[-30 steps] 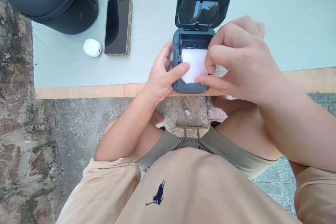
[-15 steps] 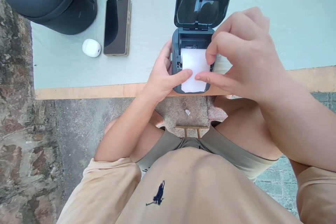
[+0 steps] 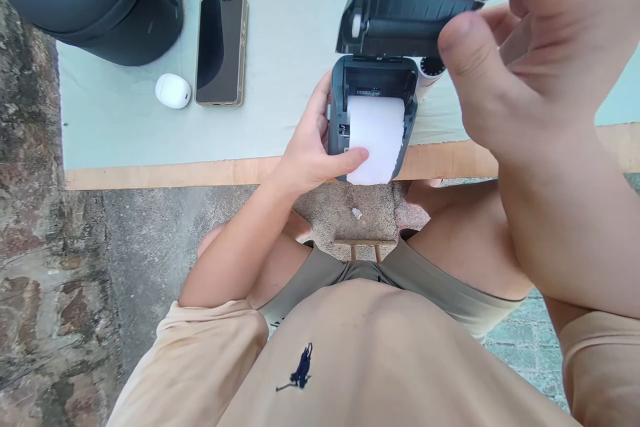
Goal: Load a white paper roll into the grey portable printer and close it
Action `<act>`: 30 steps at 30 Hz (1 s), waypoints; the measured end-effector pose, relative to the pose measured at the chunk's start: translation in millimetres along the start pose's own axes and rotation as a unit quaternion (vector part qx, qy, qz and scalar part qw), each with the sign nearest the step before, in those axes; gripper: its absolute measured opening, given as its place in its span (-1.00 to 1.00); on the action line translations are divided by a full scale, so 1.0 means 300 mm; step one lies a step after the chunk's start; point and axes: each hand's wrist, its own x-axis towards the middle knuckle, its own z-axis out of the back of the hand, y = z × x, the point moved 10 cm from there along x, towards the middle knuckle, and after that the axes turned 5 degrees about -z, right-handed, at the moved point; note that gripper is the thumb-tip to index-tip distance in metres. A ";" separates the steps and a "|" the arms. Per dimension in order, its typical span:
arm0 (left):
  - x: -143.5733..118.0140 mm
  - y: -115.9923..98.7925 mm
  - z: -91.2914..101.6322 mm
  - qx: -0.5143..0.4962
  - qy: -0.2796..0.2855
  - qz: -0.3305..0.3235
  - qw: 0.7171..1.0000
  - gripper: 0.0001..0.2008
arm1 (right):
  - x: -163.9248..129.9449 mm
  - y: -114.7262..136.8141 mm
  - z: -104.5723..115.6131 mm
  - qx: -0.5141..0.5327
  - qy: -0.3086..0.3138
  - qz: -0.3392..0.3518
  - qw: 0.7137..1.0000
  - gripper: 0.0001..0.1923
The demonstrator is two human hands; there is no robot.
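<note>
On the pale green table (image 3: 280,127), the left hand (image 3: 310,147) steadies the printer (image 3: 373,90), thumb pinning its paper (image 3: 376,140) flat; the right hand (image 3: 505,47) pinches the lid (image 3: 400,23) (half-lowered).

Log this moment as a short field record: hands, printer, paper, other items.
left hand: grips the printer body's left side, thumb on the paper
right hand: pinches the lid's right end
printer: dark grey, at the table edge
lid: hinged up, partly lowered
paper: white strip hanging over the printer's front
other items: phone, white earbud case, dark zip case
</note>
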 end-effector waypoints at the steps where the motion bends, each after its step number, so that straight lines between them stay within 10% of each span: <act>1: 0.001 -0.001 0.001 -0.001 -0.003 0.003 1.000 0.24 | -0.002 0.010 -0.006 -0.008 0.011 0.014 1.000 -0.76; 16: -0.004 0.044 -0.011 0.022 0.010 0.006 1.000 0.37 | -0.049 0.014 -0.110 -0.052 0.171 0.090 0.980 -0.82; 24: 0.006 -0.006 -0.013 -0.085 -0.069 0.084 0.990 -0.03 | -0.044 0.005 -0.095 -0.064 0.156 0.050 0.984 -0.51; 30: 0.012 -0.033 -0.020 -0.078 -0.084 0.122 0.986 0.04 | -0.057 -0.024 -0.126 -0.086 0.212 -0.003 0.973 -0.52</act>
